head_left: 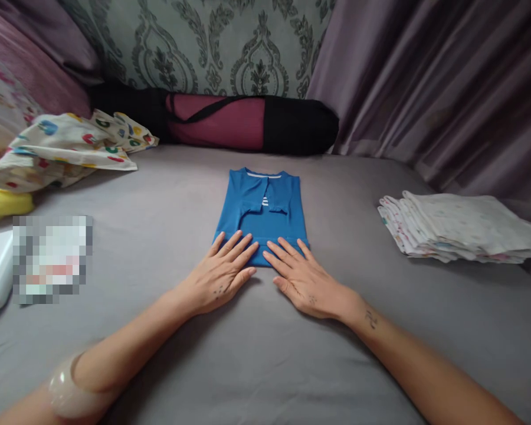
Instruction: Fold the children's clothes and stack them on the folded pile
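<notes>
A blue shirt (265,203) lies folded into a narrow rectangle on the grey sheet (256,354), collar away from me and sleeves tucked across its front. My left hand (221,271) rests flat on the shirt's near left edge, fingers stretched out. Beside it, my right hand (298,274) lies flat on the near right edge, fingers spread. Neither hand holds anything. A pale bangle (66,392) sits on my left forearm.
A stack of folded white printed cloths (460,227) lies to the right. Crumpled patterned fabric (66,147) and a yellow item (4,203) are at the far left. A dark red and black roll bag (248,121) lies along the wall. Curtains (446,82) hang at the right.
</notes>
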`<move>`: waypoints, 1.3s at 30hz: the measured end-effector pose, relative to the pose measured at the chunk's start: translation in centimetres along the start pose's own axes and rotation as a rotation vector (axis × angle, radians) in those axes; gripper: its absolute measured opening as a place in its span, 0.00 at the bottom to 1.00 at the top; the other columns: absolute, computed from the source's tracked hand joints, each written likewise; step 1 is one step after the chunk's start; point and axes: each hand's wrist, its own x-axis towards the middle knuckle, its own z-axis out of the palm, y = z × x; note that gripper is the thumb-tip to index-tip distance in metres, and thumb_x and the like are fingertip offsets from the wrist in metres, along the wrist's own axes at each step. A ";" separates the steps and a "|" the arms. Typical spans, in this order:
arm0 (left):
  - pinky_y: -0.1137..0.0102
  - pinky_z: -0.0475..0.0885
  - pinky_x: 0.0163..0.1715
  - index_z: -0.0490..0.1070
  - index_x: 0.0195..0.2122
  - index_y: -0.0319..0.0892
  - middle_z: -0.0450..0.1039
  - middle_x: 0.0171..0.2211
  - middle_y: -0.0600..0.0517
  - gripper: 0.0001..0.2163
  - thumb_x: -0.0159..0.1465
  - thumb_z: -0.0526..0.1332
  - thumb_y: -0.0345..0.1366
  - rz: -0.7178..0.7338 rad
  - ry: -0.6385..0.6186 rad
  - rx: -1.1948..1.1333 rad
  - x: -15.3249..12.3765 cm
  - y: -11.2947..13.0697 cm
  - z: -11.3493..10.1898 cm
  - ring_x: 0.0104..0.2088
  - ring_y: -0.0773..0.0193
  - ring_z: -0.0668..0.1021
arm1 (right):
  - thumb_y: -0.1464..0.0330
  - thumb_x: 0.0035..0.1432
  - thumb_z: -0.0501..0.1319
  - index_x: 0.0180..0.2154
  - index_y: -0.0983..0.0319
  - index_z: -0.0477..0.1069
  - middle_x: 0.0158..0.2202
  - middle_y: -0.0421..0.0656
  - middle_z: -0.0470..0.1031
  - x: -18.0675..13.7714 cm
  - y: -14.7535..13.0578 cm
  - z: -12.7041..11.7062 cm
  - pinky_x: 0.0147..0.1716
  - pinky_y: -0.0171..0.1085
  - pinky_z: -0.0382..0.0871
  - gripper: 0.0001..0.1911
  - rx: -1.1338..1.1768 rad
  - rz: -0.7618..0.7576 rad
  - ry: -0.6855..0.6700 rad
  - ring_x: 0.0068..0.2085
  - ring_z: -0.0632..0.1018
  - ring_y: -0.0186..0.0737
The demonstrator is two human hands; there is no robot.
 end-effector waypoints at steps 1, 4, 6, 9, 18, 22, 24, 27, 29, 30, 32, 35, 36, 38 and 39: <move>0.53 0.43 0.66 0.51 0.67 0.45 0.49 0.68 0.50 0.25 0.71 0.42 0.48 0.001 -0.028 -0.016 0.0 0.0 0.1 0.68 0.55 0.49 | 0.57 0.70 0.41 0.67 0.59 0.47 0.69 0.43 0.44 0.0 0.0 0.0 0.65 0.57 0.37 0.29 0.019 -0.002 -0.018 0.69 0.44 0.47; 0.52 0.44 0.65 0.50 0.67 0.46 0.49 0.68 0.50 0.26 0.71 0.42 0.49 -0.006 -0.055 -0.038 -0.1 -0.2 0.3 0.68 0.55 0.49 | 0.57 0.70 0.41 0.68 0.58 0.45 0.69 0.43 0.44 0.1 0.1 -0.1 0.66 0.56 0.37 0.29 0.056 0.002 -0.040 0.69 0.43 0.46; 0.53 0.45 0.65 0.51 0.67 0.47 0.49 0.68 0.50 0.26 0.71 0.42 0.49 -0.006 -0.031 -0.037 -0.1 -0.3 0.2 0.68 0.56 0.49 | 0.57 0.70 0.41 0.68 0.58 0.45 0.70 0.42 0.43 0.0 0.2 -0.2 0.66 0.56 0.37 0.28 0.073 -0.001 -0.039 0.69 0.43 0.46; 0.53 0.44 0.66 0.51 0.67 0.45 0.47 0.68 0.49 0.25 0.71 0.42 0.48 -0.063 0.042 -0.005 -0.1 -0.6 0.2 0.68 0.55 0.48 | 0.58 0.70 0.39 0.68 0.59 0.43 0.70 0.43 0.40 -0.3 0.5 -0.1 0.66 0.55 0.36 0.29 0.068 0.045 0.019 0.69 0.41 0.44; 0.54 0.50 0.65 0.46 0.68 0.39 0.45 0.68 0.45 0.32 0.69 0.44 0.54 -0.141 -0.021 -0.037 -0.5 -2.1 1.4 0.68 0.53 0.48 | 0.56 0.69 0.41 0.68 0.63 0.39 0.70 0.46 0.36 -0.8 1.4 0.7 0.67 0.50 0.37 0.33 0.078 0.198 0.004 0.69 0.39 0.42; 0.53 0.51 0.65 0.44 0.69 0.43 0.46 0.68 0.45 0.34 0.67 0.48 0.56 -0.121 -0.009 -0.078 -0.7 -2.4 1.1 0.68 0.52 0.50 | 0.58 0.68 0.43 0.68 0.64 0.41 0.70 0.46 0.37 -0.7 1.3 0.4 0.67 0.49 0.38 0.32 0.093 0.198 0.019 0.69 0.41 0.42; 0.50 0.50 0.64 0.46 0.68 0.46 0.47 0.68 0.44 0.33 0.66 0.49 0.56 -0.118 0.027 -0.085 -0.6 -2.6 1.0 0.67 0.51 0.53 | 0.58 0.68 0.45 0.68 0.63 0.44 0.70 0.45 0.40 -0.7 1.4 0.4 0.67 0.49 0.40 0.32 0.096 0.195 0.052 0.69 0.44 0.42; 0.48 0.51 0.63 0.51 0.67 0.47 0.45 0.69 0.42 0.31 0.66 0.51 0.54 -0.107 0.125 -0.084 -0.5 -2.7 0.8 0.67 0.48 0.54 | 0.58 0.67 0.46 0.67 0.63 0.48 0.69 0.45 0.45 -0.7 1.5 0.4 0.67 0.48 0.42 0.31 0.092 0.194 0.090 0.68 0.48 0.42; 0.51 0.53 0.64 0.54 0.66 0.46 0.46 0.68 0.43 0.29 0.67 0.51 0.53 -0.073 0.143 -0.082 -0.4 -2.7 0.7 0.67 0.49 0.54 | 0.58 0.67 0.47 0.67 0.63 0.50 0.69 0.46 0.47 -0.7 1.5 0.4 0.67 0.48 0.43 0.31 0.092 0.195 0.098 0.68 0.49 0.42; 0.53 0.53 0.64 0.54 0.66 0.45 0.48 0.68 0.44 0.28 0.67 0.50 0.52 -0.053 0.126 -0.081 -0.3 -2.6 0.7 0.67 0.51 0.54 | 0.59 0.67 0.47 0.67 0.63 0.50 0.69 0.46 0.47 -0.7 1.5 0.4 0.67 0.48 0.43 0.31 0.094 0.194 0.099 0.68 0.49 0.42; 0.55 0.52 0.65 0.53 0.66 0.44 0.51 0.67 0.45 0.27 0.69 0.47 0.50 -0.028 0.063 -0.074 -0.3 -2.6 0.8 0.67 0.54 0.55 | 0.59 0.67 0.46 0.67 0.64 0.49 0.69 0.46 0.46 -0.7 1.4 0.4 0.67 0.49 0.43 0.30 0.095 0.190 0.097 0.68 0.49 0.42; 0.56 0.53 0.64 0.52 0.67 0.44 0.50 0.67 0.46 0.27 0.70 0.45 0.50 -0.028 0.014 -0.048 -0.3 -2.6 1.1 0.67 0.55 0.55 | 0.59 0.68 0.44 0.67 0.63 0.47 0.69 0.46 0.45 -0.8 1.4 0.4 0.67 0.49 0.42 0.30 0.099 0.180 0.091 0.69 0.47 0.42; 0.55 0.53 0.64 0.52 0.67 0.44 0.50 0.67 0.46 0.27 0.70 0.45 0.50 -0.025 0.012 -0.038 -0.4 -2.6 1.1 0.67 0.54 0.55 | 0.59 0.68 0.44 0.67 0.63 0.47 0.69 0.46 0.44 -0.9 1.4 0.4 0.67 0.50 0.42 0.30 0.099 0.177 0.087 0.69 0.47 0.42; 0.55 0.54 0.64 0.53 0.66 0.43 0.51 0.67 0.44 0.27 0.70 0.45 0.50 -0.017 0.014 -0.023 -0.4 -2.5 1.0 0.66 0.54 0.56 | 0.59 0.69 0.43 0.67 0.63 0.46 0.69 0.47 0.44 -0.9 1.3 0.4 0.67 0.50 0.42 0.30 0.095 0.172 0.074 0.69 0.46 0.42; 0.54 0.54 0.63 0.53 0.66 0.43 0.51 0.67 0.44 0.27 0.70 0.46 0.50 -0.018 0.021 -0.015 -0.4 -2.4 0.9 0.66 0.54 0.56 | 0.59 0.69 0.43 0.68 0.63 0.45 0.69 0.47 0.44 -1.0 1.3 0.3 0.67 0.50 0.42 0.30 0.088 0.171 0.074 0.69 0.46 0.42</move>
